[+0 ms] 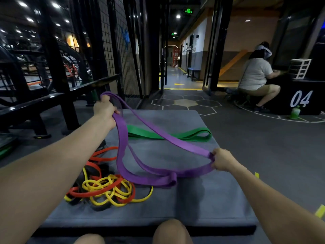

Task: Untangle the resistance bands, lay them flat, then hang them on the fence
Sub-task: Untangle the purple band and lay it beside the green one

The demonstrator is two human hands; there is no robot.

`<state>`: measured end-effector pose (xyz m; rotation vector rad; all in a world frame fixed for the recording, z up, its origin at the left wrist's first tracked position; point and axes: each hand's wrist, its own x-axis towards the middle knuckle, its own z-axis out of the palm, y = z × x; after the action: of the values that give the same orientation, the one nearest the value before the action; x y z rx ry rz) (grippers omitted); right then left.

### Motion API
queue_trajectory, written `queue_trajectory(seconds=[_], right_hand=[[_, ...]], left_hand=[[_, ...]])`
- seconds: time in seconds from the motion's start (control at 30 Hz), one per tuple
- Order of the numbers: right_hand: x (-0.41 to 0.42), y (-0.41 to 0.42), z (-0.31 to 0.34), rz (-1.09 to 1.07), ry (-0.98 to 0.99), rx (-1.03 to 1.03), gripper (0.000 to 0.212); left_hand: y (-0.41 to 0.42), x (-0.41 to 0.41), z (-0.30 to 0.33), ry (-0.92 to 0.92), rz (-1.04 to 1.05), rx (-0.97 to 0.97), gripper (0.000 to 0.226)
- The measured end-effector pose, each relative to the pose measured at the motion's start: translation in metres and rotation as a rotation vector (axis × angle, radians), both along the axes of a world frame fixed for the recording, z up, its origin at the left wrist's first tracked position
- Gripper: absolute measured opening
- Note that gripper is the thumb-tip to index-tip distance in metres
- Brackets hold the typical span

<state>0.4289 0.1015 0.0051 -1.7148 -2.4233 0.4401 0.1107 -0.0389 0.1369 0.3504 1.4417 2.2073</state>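
Mid-untangle right now, left hand (103,107) and right hand (222,160) both fisted on the purple band (123,138) stretched above the grey mat (211,199), green band (168,133) already flat, red-yellow pile (105,187) waiting, next probably laying purple down straight.

A green bottle (295,112) stands on the dark floor beside a black box (306,95) marked 04. A seated person (255,76) leans toward it, and a blue bench (193,72) stands down the corridor
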Motion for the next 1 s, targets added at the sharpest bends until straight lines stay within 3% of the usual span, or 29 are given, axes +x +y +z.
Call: queue_trajectory(seconds=[0.1,0.2,0.4,0.53,0.9,1.0], right_hand=[[-0.005,-0.003,0.006,0.093,-0.089,-0.088,0.049],[-0.020,-0.004,0.032,0.194,-0.102,-0.037,0.058],[-0.080,-0.033,0.140,0.391,0.462,0.228,0.032],[-0.110,-0.059,0.201,0.514,0.595,0.372,0.033],[-0.115,-0.051,0.269,0.407,0.564,0.844,0.014],[-0.103,-0.053,0.285,0.372,0.507,0.928,0.019]], left_hand=[[0.002,0.007,0.009,0.108,-0.068,-0.014,0.027],[0.005,0.017,0.022,0.266,-0.158,-0.033,0.024],[0.014,0.041,0.054,0.557,-0.326,-0.109,0.025],[0.016,0.060,0.080,0.683,-0.335,-0.147,0.015],[0.022,0.089,0.145,0.809,-0.517,-0.027,0.006],[0.021,0.093,0.155,0.815,-0.589,-0.007,0.004]])
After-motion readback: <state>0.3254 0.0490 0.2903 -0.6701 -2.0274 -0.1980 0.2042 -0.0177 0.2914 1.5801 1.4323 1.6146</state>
